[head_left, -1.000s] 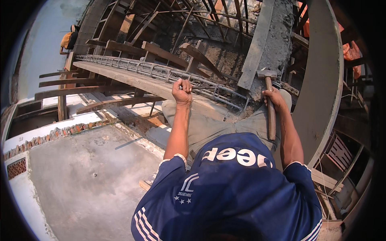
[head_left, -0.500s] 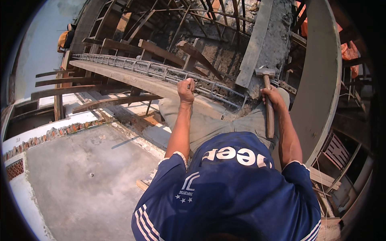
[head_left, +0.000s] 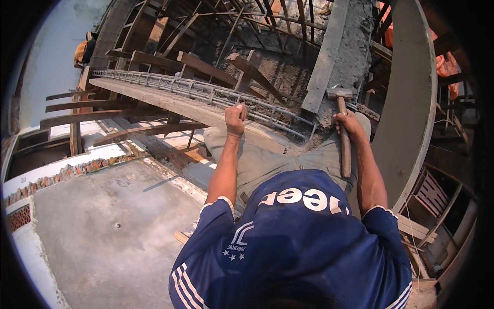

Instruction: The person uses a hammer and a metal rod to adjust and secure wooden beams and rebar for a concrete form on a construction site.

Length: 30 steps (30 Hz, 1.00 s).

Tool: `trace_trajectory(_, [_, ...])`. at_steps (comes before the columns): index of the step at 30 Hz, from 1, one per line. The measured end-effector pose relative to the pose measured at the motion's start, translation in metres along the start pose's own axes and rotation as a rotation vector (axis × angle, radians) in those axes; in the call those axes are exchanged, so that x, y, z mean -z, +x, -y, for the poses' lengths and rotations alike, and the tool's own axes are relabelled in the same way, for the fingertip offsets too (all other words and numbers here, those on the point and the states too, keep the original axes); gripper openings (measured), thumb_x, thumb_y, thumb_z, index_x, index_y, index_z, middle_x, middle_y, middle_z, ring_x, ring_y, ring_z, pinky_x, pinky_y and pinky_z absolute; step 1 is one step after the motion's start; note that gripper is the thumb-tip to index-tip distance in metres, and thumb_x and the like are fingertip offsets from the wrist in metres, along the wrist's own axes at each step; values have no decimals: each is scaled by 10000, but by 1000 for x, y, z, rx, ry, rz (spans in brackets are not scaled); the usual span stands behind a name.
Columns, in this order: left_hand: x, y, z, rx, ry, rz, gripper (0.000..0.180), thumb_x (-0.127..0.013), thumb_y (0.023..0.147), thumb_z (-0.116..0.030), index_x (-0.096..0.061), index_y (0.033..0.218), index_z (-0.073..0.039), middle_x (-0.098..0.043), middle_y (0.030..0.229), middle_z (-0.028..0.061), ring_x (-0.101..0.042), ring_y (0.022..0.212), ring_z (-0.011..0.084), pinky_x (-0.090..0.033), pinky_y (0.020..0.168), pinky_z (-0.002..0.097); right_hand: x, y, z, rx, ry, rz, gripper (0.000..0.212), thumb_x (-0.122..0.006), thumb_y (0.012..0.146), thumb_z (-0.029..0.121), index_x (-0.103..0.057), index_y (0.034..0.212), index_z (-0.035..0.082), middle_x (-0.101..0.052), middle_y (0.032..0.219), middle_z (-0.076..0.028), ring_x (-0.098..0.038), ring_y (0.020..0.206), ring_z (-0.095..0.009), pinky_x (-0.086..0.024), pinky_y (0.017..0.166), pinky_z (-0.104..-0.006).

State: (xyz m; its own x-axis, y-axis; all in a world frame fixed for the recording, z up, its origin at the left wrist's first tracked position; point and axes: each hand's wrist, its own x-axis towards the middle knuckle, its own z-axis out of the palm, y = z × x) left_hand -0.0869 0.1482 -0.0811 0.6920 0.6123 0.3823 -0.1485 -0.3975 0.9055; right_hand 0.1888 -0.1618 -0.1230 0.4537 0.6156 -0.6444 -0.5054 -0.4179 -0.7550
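My right hand (head_left: 351,124) grips a hammer (head_left: 346,157) by its wooden handle, over my right thigh. The metal head is up, by the rough concrete, and the handle end points back toward me. My left hand (head_left: 235,119) is closed with the thumb side up, in front of the wooden form board (head_left: 170,105). Whatever its fingers may hold is too small or hidden to make out. Behind that board runs a cage of steel bars (head_left: 198,91), tied with stirrups, its near end close to my knees.
A grey board (head_left: 325,62) lies along the rough concrete (head_left: 355,46) ahead. To the right curves a tall smooth panel (head_left: 406,113). Timber props (head_left: 103,112) jut out at left above a concrete slab (head_left: 113,216). Far left, another person (head_left: 84,50) is partly visible.
My left hand has shifted slightly left and toward me, still closed. The hammer and my right hand stay practically in place.
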Motion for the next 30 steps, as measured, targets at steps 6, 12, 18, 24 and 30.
trace_trajectory(6, [-17, 1, 25, -47, -77, -81, 346, -453, 949, -67, -367, 616, -32, -338, 513, 43, -340, 445, 142, -279, 446, 321, -3, -8, 6, -20, -19, -16, 208, -668, 854, 156, -503, 950, 71, -539, 716, -16, -552, 544, -115, -489, 459, -283])
trace_trajectory(12, [-45, -7, -19, 195, -521, 41, 437, -382, 966, -164, -317, 550, -48, -306, 501, 43, -283, 454, 150, -284, 481, 322, 0, -4, -1, 0, -10, -19, 201, -669, 849, 156, -519, 945, 64, -545, 717, -20, -563, 548, -122, -499, 470, -294])
trace_trajectory(18, [-14, 0, -7, 222, -299, -63, 452, -362, 967, -186, -306, 543, -39, -297, 508, 45, -297, 465, 160, -275, 496, 333, -3, -7, 1, -21, -21, -10, 213, -674, 846, 161, -518, 963, 72, -545, 722, -18, -564, 554, -121, -500, 475, -292])
trace_trajectory(24, [9, -9, 35, 366, -619, -442, 439, -419, 930, -231, -273, 532, -117, -270, 513, 16, -270, 482, 156, -260, 538, 312, -4, -9, -2, -27, -20, -21, 185, -665, 864, 148, -513, 944, 80, -545, 715, -16, -550, 545, -120, -484, 467, -280])
trace_trajectory(30, [-17, -5, -3, 447, -680, -348, 427, -415, 896, -291, -298, 518, -131, -292, 496, 29, -287, 488, 170, -324, 592, 332, -3, -7, 1, -30, -25, -41, 209, -671, 848, 153, -516, 961, 68, -549, 714, -23, -557, 541, -123, -497, 473, -289])
